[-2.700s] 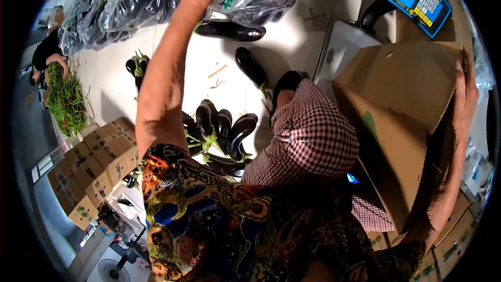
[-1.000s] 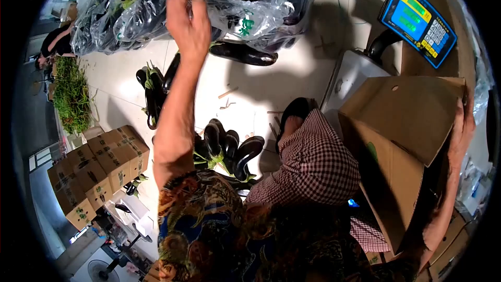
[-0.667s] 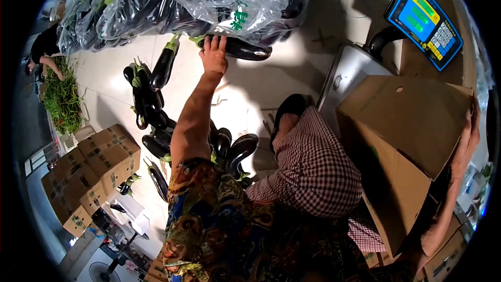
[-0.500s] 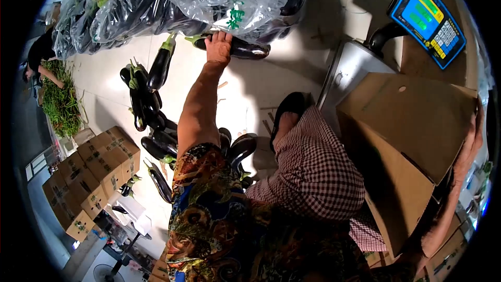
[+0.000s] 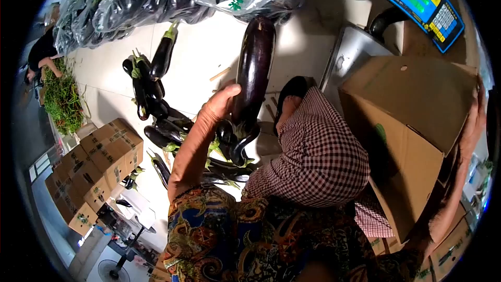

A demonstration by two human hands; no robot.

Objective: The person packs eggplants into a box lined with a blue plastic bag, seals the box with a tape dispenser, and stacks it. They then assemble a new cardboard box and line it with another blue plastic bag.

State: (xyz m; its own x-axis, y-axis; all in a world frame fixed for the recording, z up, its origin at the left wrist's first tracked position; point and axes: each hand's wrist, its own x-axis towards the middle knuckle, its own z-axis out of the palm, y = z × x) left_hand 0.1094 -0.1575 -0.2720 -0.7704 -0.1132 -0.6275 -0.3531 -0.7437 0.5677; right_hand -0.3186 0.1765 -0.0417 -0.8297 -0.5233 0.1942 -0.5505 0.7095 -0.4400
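My left hand [image 5: 223, 102] is closed round the lower end of a large, glossy dark eggplant [image 5: 255, 60], raised off the floor with its blunt end pointing away from me. At the right edge my right hand [image 5: 474, 117] grips the outer side of an open cardboard box [image 5: 409, 91]; part of its fingers is hidden by the curved view edge. The box's inside is in shadow, with a greenish shape faintly visible. Loose eggplants [image 5: 147, 86] lie on the floor to the left, and several more [image 5: 224, 169] lie near my left forearm.
Clear plastic bags full of eggplants [image 5: 141, 10] line the far side. A scale with a blue display [image 5: 425, 8] and metal platform [image 5: 352, 55] stands behind the box. Stacked cartons [image 5: 96, 167] are at left, a fan [image 5: 112, 270] below them. Another person [image 5: 44, 52] reaches over green produce [image 5: 61, 96].
My left hand has lifted the eggplant from beside the plastic bags and drawn it back toward me, turning it lengthwise. The right hand still holds the box, which has shifted slightly.
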